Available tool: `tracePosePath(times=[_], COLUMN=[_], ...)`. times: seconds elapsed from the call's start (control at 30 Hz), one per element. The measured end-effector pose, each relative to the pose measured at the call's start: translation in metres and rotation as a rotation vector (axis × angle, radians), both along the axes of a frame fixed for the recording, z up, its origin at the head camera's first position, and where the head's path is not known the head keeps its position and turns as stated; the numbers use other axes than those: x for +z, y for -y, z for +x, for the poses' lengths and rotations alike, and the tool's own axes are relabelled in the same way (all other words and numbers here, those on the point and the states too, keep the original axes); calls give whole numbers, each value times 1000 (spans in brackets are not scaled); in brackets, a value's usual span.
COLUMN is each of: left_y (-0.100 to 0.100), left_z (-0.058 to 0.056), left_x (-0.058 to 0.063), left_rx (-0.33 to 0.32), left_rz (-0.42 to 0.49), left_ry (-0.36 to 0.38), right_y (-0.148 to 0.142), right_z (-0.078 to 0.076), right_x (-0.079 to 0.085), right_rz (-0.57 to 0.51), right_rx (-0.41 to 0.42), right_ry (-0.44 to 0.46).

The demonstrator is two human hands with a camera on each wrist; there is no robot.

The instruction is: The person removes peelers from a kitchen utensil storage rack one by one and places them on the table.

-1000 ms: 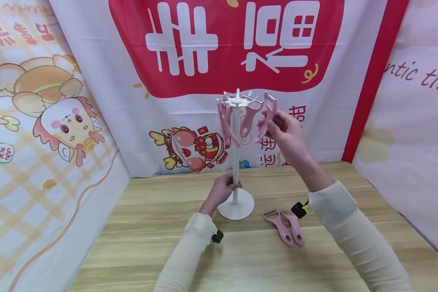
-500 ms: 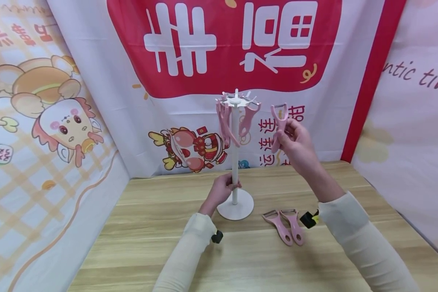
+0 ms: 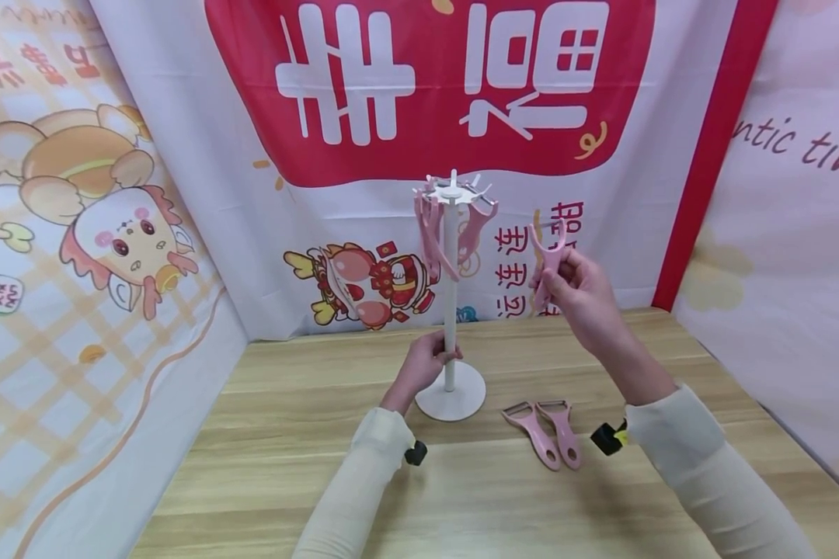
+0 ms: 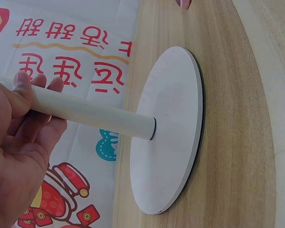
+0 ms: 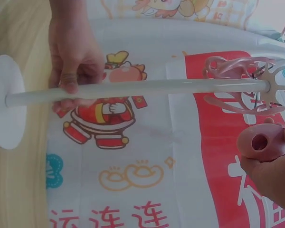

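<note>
A person in pale sleeves point(image 3: 353, 489) works with both hands at a white stand point(image 3: 450, 303) on a wood-grain bench point(image 3: 287, 404), the left hand point(image 3: 425, 363) curled round the lower pole and the right hand point(image 3: 583, 299) pinching a pink peeler point(image 3: 549, 252) by its handle, between thumb and fingers. The peeler is held in the air, its forked head up, to the right of the stand and well apart from it. Above the left hand, the stand's ring of hooks point(image 3: 451, 194) carries more pink peelers point(image 3: 429, 225), handles hanging down; they overlap, and their exact number cannot be told. Below the right hand, and to the right of the left hand, two loose peelers point(image 3: 548, 435) lie side by side on the bench, handles pointing toward the person. The left wrist view looks down the pole from the gripping fingers to the round base point(image 4: 166, 166), flat on the bench, showing a dark ring at the joint and a dark line under the rim, details the head view lacks. The right wrist view faces the butt of the held peeler, where a round hole point(image 5: 260, 142) shows beside the fingers. Behind both hands hangs a printed cloth point(image 3: 349, 210).
</note>
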State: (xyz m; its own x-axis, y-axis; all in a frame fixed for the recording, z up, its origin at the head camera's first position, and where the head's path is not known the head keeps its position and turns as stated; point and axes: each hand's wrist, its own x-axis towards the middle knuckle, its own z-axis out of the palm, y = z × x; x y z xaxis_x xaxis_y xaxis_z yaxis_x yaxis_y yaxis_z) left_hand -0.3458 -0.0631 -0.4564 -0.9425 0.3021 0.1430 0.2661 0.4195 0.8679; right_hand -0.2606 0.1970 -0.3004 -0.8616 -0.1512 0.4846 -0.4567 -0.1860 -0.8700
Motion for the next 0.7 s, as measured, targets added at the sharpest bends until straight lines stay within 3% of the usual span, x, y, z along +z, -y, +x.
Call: tracePosePath(times=[0.7], left_y=[0], left_z=[-1], left_x=[0], left_rx=[6], left_rz=[-1], left_ry=[3], right_y=[-23], right_z=[13], right_x=[-48], right_rz=[161], right_rx=[-50], right_ry=[108])
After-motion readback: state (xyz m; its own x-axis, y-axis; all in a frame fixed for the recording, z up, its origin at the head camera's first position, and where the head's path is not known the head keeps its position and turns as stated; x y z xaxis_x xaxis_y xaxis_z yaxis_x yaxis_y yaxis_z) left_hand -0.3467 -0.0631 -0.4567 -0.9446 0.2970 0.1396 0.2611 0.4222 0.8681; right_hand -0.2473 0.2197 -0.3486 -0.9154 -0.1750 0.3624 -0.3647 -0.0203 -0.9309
